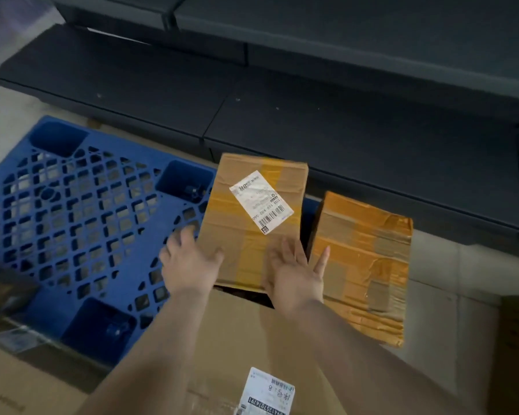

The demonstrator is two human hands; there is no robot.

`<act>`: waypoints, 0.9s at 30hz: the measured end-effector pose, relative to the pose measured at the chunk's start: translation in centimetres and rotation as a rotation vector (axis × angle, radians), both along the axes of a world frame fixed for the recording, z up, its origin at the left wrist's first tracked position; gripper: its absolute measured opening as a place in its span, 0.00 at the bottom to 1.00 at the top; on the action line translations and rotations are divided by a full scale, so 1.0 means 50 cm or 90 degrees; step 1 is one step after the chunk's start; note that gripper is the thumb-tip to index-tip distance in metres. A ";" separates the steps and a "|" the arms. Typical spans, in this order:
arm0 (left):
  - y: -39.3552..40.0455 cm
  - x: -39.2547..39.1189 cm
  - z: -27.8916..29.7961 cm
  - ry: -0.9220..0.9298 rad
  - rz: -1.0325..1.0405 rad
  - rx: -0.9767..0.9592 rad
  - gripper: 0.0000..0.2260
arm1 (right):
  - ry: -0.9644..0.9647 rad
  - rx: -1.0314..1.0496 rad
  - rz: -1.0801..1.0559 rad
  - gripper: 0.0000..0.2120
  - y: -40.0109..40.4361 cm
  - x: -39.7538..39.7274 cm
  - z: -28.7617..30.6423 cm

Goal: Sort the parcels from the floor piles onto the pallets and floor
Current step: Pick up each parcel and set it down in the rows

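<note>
Reaching forward in the head view, you are bringing both hands to the near edge of the labelled parcel (pixel 252 217), which is lying flat across the right edge of the blue pallet (pixel 72 211). Your left hand (pixel 189 262) is spreading over the parcel's near left corner, fingers relaxed, touching rather than gripping. Your right hand (pixel 294 274) is resting flat at the near right corner, fingers straight and splayed, thumb out toward the second taped parcel (pixel 363 271). Neither hand is closing around anything; you seem to be steadying the box or letting it go, and which one cannot be told.

The parcel is lying label-up, probably so the barcode stays readable. It is a brown carton, creased and wrapped in wide yellow-orange tape, its white shipping label (pixel 261 202) stuck on askew. Its neighbour is lying just beside it on the floor, with a dark gap between them. A larger carton (pixel 237 339) is sitting under your forearms, nearest you, and black platforms (pixel 342 121) are running along behind.
</note>
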State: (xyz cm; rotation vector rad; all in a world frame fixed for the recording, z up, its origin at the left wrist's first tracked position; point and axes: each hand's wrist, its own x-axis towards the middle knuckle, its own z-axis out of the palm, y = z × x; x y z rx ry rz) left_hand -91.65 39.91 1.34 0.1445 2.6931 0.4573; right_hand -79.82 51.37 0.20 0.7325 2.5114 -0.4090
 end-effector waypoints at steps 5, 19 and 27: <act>-0.001 -0.012 -0.068 -0.159 -0.060 0.018 0.42 | 0.037 -0.032 -0.074 0.30 -0.024 0.030 -0.024; -0.010 -0.012 -0.102 -0.142 -0.121 0.102 0.42 | 0.015 -0.139 -0.328 0.46 0.016 0.087 -0.035; -0.008 -0.009 -0.104 -0.139 -0.073 0.145 0.44 | 0.029 -0.155 -0.319 0.47 0.012 0.076 -0.034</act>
